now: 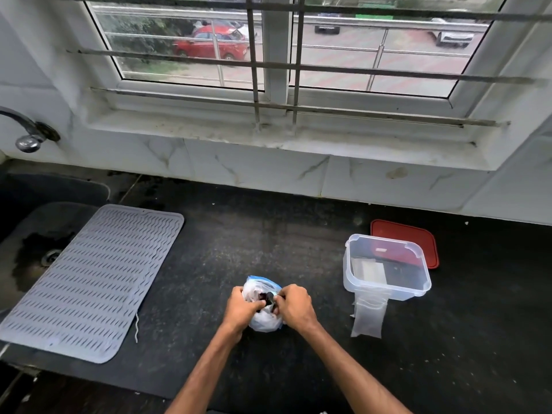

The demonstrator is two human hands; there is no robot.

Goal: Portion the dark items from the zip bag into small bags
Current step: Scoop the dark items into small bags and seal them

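A: What are the hands doing?

B: Both are clamped on the zip bag (264,319). The left hand (242,309) grips its crumpled left side, and the right hand (294,306) pinches the mouth from the right, fingers curled tight.

A: And the bag itself?

B: Thin, wrinkled clear plastic with a blue strip along the top edge, bunched into a rounded lump. It sits on the desk (239,240), near the front, between the two wrists. The dark items (266,297) show at the open mouth, glossy and nearly black; I cannot tell their exact shape.

A: What lies to the right?

B: The small bags (368,316), flat frosted plastic sleeves, lying on the desk with their top end under a clear box (388,267). The box is rectangular with rounded corners and rigid walls. Just behind it a flat red lid (418,237) lies on the desk.

A: And to the left?

B: A grey mat (95,279), rubbery, ribbed with wavy rows of slots, with rounded corners. It partly covers a dark sink (33,249). The desk is black speckled stone
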